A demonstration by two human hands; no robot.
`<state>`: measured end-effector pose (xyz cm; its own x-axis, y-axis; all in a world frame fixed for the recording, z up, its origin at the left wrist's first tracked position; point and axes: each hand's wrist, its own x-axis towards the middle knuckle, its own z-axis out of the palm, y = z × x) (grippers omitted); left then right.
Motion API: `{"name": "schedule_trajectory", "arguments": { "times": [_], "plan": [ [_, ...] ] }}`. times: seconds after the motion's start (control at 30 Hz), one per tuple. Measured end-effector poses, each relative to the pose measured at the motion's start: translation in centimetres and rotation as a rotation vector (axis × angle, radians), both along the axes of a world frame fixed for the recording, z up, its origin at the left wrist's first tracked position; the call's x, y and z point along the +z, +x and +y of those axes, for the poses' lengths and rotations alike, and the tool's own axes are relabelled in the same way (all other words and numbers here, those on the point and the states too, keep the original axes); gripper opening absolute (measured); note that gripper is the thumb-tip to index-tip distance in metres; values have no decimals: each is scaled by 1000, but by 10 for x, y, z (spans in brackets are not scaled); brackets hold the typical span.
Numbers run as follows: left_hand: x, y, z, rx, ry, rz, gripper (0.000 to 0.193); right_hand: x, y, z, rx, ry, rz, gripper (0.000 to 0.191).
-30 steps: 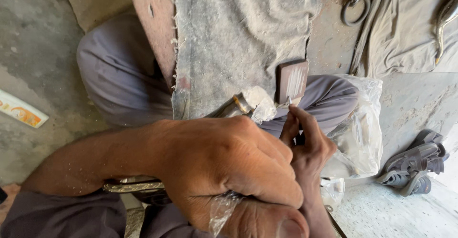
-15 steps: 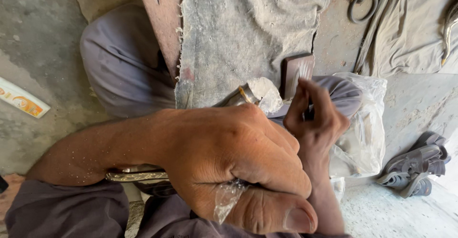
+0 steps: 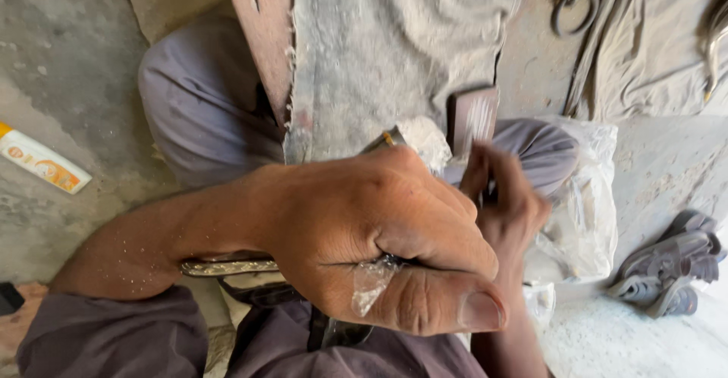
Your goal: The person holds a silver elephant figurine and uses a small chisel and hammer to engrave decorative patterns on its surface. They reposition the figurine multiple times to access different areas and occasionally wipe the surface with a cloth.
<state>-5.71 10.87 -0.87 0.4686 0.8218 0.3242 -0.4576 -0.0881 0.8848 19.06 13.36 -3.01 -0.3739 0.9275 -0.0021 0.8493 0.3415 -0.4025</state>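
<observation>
My left hand (image 3: 379, 234) fills the middle of the view, fisted around a long metal piece (image 3: 227, 266) together with a scrap of clear plastic (image 3: 371, 283). The piece's brass-coloured tip (image 3: 387, 139) pokes out beyond the knuckles, beside a wad of white material (image 3: 425, 139). Behind it, my right hand (image 3: 504, 196) is motion-blurred, fingers bunched just below a flat brown block (image 3: 474, 116). What those fingers hold is hidden. Both hands work over my lap, which is covered by a dusty grey cloth (image 3: 394, 44).
An orange and white tube (image 3: 42, 166) lies on the concrete floor at the left. A clear plastic bag (image 3: 584, 196) sits by my right knee, grey sandals (image 3: 667, 264) beyond it. A metal ring (image 3: 572, 6) and beige cloth (image 3: 660, 44) lie at the far right.
My right hand has shifted back and forth by the brown block and is now blurred. My left fist keeps its grip on the metal piece.
</observation>
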Motion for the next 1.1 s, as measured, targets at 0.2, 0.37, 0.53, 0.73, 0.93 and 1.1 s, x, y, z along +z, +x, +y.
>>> {"name": "schedule_trajectory", "arguments": {
  "times": [0.2, 0.37, 0.53, 0.73, 0.93, 1.1],
  "plan": [
    [-7, 4, 0, 39, 10, -159, 31, -6, 0, 10, 45, 2, 35, 10],
    [-6, 6, 2, 48, 53, -126, 34, -2, 3, 7, 47, -32, 69, 17],
    [-2, 3, 5, 26, 38, 35, 31, 1, 8, 6, 75, -93, 120, 24],
    [2, -3, 2, 69, 50, -41, 31, -27, 9, 17, -64, -48, 95, 13],
    [3, -7, 0, 10, 45, -58, 28, -10, 23, -10, -240, -191, 277, 25],
    [1, -11, -7, -72, 32, -91, 24, -15, 28, -21, -265, -265, 242, 24]
  ]
}}
